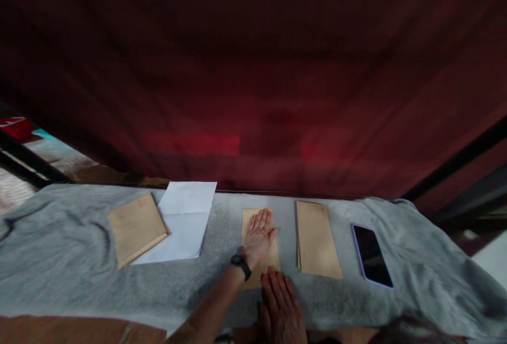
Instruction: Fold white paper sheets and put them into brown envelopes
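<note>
A narrow brown paper envelope point(273, 259) lies on the grey cloth in front of me. My left hand point(259, 236), with a black watch on its wrist, rests palm down on the upper half of this envelope, fingers stretched out. Nearer to me, my right hand point(281, 302) lies flat with its fingertips at the envelope's lower right edge. Neither hand grips anything. To the right sit more brown envelopes point(319, 241), seemingly a small stack.
Grey cloth point(222, 228) covers the table. On the left, a stack of wider brown envelopes point(137, 228) overlaps creased white paper point(186, 228). A phone point(372, 254) lies far right. A dark red curtain point(253, 96) hangs behind, with dark bars at both sides.
</note>
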`<state>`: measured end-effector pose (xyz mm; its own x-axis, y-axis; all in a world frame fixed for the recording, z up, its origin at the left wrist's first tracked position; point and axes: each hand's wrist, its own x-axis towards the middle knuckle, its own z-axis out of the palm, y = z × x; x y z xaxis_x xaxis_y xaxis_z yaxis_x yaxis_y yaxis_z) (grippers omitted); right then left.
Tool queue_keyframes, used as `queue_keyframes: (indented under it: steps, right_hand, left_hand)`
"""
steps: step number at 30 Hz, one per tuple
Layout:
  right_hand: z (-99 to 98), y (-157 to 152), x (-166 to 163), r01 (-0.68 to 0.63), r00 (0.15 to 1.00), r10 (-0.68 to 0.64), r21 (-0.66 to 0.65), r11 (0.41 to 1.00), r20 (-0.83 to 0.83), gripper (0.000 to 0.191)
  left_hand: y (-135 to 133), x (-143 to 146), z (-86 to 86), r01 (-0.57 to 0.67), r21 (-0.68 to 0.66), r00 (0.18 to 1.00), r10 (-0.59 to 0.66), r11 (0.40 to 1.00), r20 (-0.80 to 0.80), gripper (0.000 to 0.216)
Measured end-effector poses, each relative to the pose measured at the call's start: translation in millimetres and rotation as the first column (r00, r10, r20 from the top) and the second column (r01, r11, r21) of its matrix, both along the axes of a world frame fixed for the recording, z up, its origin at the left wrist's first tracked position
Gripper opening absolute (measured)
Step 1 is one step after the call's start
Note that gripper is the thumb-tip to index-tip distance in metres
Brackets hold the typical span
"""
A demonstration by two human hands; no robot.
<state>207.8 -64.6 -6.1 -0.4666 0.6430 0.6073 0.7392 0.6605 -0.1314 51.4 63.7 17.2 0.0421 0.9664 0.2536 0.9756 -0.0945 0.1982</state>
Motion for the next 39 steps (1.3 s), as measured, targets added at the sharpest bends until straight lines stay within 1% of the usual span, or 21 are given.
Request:
queue_keyframes:
  steps: [2,5,10,15,18,21,23,25,28,30,33,36,39]
  right_hand:
    - [-0.5,-1.0,-0.5,0.005,1.000,-0.005,-0.023,1.000,-0.003,0.052]
    - [-0.4,-1.6,-0.8,-0.003,1.000,0.002,-0.041,0.999,-0.011,0.051]
    - [0.3,0.2,1.6,-0.039,0.999,0.039,-0.018,0.999,-0.030,0.048]
    - [1.5,3.2,12.0,-0.103,0.995,0.102,-0.058,0.993,-0.023,0.047]
    - [-0.3,3.8,17.5,-0.147,0.988,0.143,-0.074,0.986,-0.056,0.049]
    - [-5.1,3.5,20.9,-0.155,0.983,0.150,-0.037,0.987,-0.102,0.053]
    - [-8.6,3.2,23.6,-0.190,0.977,0.188,-0.011,0.982,-0.097,0.055]
    - [-11.2,2.8,27.7,-0.244,0.967,0.241,-0.020,0.970,-0.085,0.056]
    - [-11.9,2.0,35.6,-0.290,0.952,0.276,-0.106,0.951,-0.130,0.053]
    - [-9.3,2.2,39.5,-0.287,0.948,0.250,-0.190,0.939,-0.197,0.049]
    - [0.3,7.2,37.8,-0.280,0.946,0.199,-0.331,0.901,-0.258,0.046]
    - [14.6,20.8,23.5,-0.258,0.958,0.170,-0.436,0.862,-0.230,0.042]
    - [24.8,41.5,-0.4,-0.220,0.975,0.182,-0.473,0.853,-0.126,0.041]
  left_hand:
    - [5.8,-2.4,4.5,0.025,-0.026,1.000,-0.025,0.999,-0.018,0.057]
    - [4.9,-5.2,8.3,0.082,-0.069,0.996,-0.084,0.994,-0.030,0.058]
    - [-14.3,-7.7,6.8,0.223,-0.085,0.975,-0.224,0.971,-0.004,0.060]
    - [-46.1,-7.6,11.0,0.309,-0.086,0.951,-0.308,0.947,0.017,0.057]
    - [-70.1,-7.3,16.5,0.349,-0.090,0.937,-0.348,0.933,0.032,0.055]
    - [-96.4,-7.1,21.1,0.376,-0.081,0.926,-0.375,0.923,0.028,0.056]
    - [-114.1,-7.6,23.3,0.383,-0.079,0.923,-0.383,0.920,0.016,0.058]
    - [-130.8,-8.7,24.9,0.388,-0.085,0.921,-0.390,0.918,-0.004,0.061]
    - [-151.7,-11.0,26.9,0.393,-0.105,0.916,-0.399,0.913,-0.035,0.070]
    - [-161.1,-12.1,27.6,0.397,-0.109,0.914,-0.404,0.911,-0.048,0.076]
    - [-167.3,-13.3,26.1,0.414,-0.114,0.903,-0.423,0.903,-0.073,0.081]
    - [-167.0,-16.0,19.8,0.429,-0.099,0.892,-0.438,0.898,-0.114,0.083]
    - [-165.8,-20.4,10.8,0.470,-0.068,0.870,-0.475,0.880,-0.133,0.078]
